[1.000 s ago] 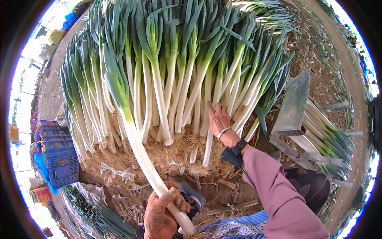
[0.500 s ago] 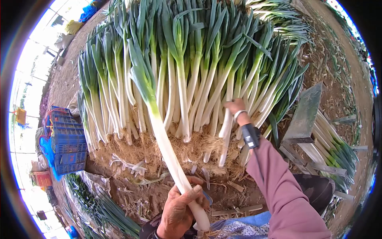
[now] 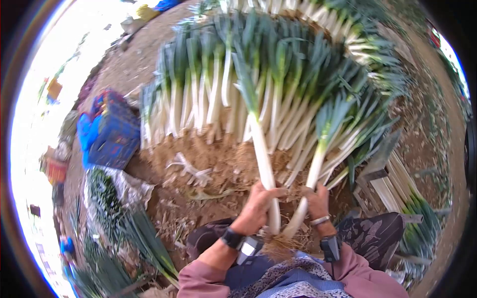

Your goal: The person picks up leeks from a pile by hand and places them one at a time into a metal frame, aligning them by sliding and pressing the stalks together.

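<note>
My left hand is wrapped round the white lower shank of a leek, which points up and slightly left, its green leaves overlapping the pile. My right hand grips a second leek, tilted up to the right. The lower ends of both come close together above my lap, where a tuft of pale roots hangs. Beyond my hands, a broad row of leeks lies on the soil, leaves away from me and roots toward me.
A blue plastic crate stands at left. Nearer, cut green leaves lie by a pale sheet. At right, stripped leeks rest in a wooden frame beside a board. More leeks lie behind the row.
My right hand has come back from the row with a leek and is now beside my left. The left hand's leek now stands more upright. The view has shifted.
</note>
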Motion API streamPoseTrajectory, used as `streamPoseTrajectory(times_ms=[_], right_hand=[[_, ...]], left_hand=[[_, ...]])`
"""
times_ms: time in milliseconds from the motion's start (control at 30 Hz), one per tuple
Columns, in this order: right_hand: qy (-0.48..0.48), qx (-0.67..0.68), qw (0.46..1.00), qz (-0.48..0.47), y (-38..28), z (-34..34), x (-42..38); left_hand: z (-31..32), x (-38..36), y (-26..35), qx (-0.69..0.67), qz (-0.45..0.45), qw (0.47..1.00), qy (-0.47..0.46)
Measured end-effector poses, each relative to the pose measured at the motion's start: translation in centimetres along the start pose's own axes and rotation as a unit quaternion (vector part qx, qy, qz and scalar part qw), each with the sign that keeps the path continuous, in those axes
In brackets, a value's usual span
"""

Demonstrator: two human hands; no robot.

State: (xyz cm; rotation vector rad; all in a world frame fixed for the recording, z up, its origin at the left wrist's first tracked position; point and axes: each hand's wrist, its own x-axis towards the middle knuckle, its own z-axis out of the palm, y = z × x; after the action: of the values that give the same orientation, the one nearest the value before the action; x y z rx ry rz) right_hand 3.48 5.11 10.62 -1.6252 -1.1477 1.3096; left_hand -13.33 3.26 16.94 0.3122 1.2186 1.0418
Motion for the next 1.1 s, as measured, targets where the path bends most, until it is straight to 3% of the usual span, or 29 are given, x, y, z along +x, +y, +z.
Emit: streamPoseTrajectory(times_ms=[67,133,200,267,300,333,400,433,467,567,633,667,733,767,800,833,867,900,933,967,1033,1100], right_hand=[[-0.008,-0.100,0.993,-0.066,-0.4,-0.6,-1.7],[-0.066,-0.099,0.974,-0.192,1.2,-0.2,-3.8],[-0.073,0.062,0.987,-0.126,3.7,1.7,-6.5],[-0.206,0.076,0.970,-0.105,2.5,2.1,-8.2],[-0.208,0.057,0.973,-0.082,2.2,2.5,-9.1],[-0.231,0.054,0.967,-0.093,1.7,3.3,-10.2],[-0.226,0.134,0.953,-0.152,0.8,4.2,-12.1],[-0.395,0.427,0.796,0.169,1.4,3.0,-9.2],[-0.373,0.472,0.761,0.240,3.3,3.1,-5.6],[-0.343,0.485,0.771,0.227,-0.5,4.6,-7.4],[-0.397,0.524,0.703,0.271,-3.8,6.2,-10.3],[-0.478,0.517,0.672,0.227,-4.3,6.9,-11.0],[-0.496,0.411,0.754,0.130,-5.4,9.3,-12.5],[-0.506,0.380,0.756,0.167,-6.8,10.4,-14.1],[-0.514,0.350,0.756,0.203,-8.5,11.7,-15.9],[-0.594,0.316,0.723,0.158,-9.6,13.1,-17.6],[-0.574,0.287,0.755,0.133,-9.6,14.7,-18.3],[-0.611,0.219,0.756,0.079,-10.1,15.2,-19.1],[-0.642,0.151,0.751,0.025,-10.4,15.5,-20.1],[-0.626,0.116,0.771,-0.014,-10.8,15.6,-21.2],[-0.617,0.113,0.779,-0.029,-11.2,14.7,-21.5],[-0.585,0.108,0.803,-0.040,-11.1,13.0,-20.9]], left_hand=[[-0.2,-1.8,-2.3,-0.072,-0.007,0.996,-0.051],[0.4,-5.3,-1.5,-0.132,-0.082,0.971,-0.182],[-0.8,-5.2,-5.1,-0.157,0.030,0.959,-0.234],[-1.9,-8.8,-4.2,-0.082,0.065,0.979,-0.174],[-2.8,-9.4,-4.2,0.019,0.064,0.989,-0.132],[-4.0,-10.9,-3.9,0.012,0.083,0.990,-0.115],[-5.5,-14.6,-3.1,0.067,0.007,0.992,-0.105],[-5.9,-17.4,-2.8,0.071,0.046,0.988,-0.126],[-6.1,-19.5,-2.9,0.065,0.040,0.986,-0.148],[-8.9,-22.6,-6.0,0.183,0.065,0.966,-0.171],[-10.0,-25.6,-7.0,0.227,0.136,0.953,-0.146],[-10.8,-26.6,-7.3,0.299,0.153,0.934,-0.125],[-12.0,-28.9,-8.8,0.392,0.195,0.898,-0.036],[-12.6,-31.3,-8.0,0.388,0.119,0.914,0.008],[-13.7,-31.4,-10.0,0.390,0.129,0.907,0.096],[-14.9,-31.7,-11.5,0.362,0.143,0.908,0.153],[-16.1,-31.8,-13.5,0.369,0.183,0.887,0.210],[-17.3,-31.9,-14.9,0.358,0.164,0.889,0.235],[-18.5,-32.4,-16.1,0.299,0.224,0.889,0.267],[-19.4,-33.3,-16.4,0.284,0.215,0.882,0.308],[-21.9,-34.1,-17.4,0.187,0.294,0.856,0.382],[-26.4,-33.5,-19.6,0.254,0.301,0.778,0.489]])
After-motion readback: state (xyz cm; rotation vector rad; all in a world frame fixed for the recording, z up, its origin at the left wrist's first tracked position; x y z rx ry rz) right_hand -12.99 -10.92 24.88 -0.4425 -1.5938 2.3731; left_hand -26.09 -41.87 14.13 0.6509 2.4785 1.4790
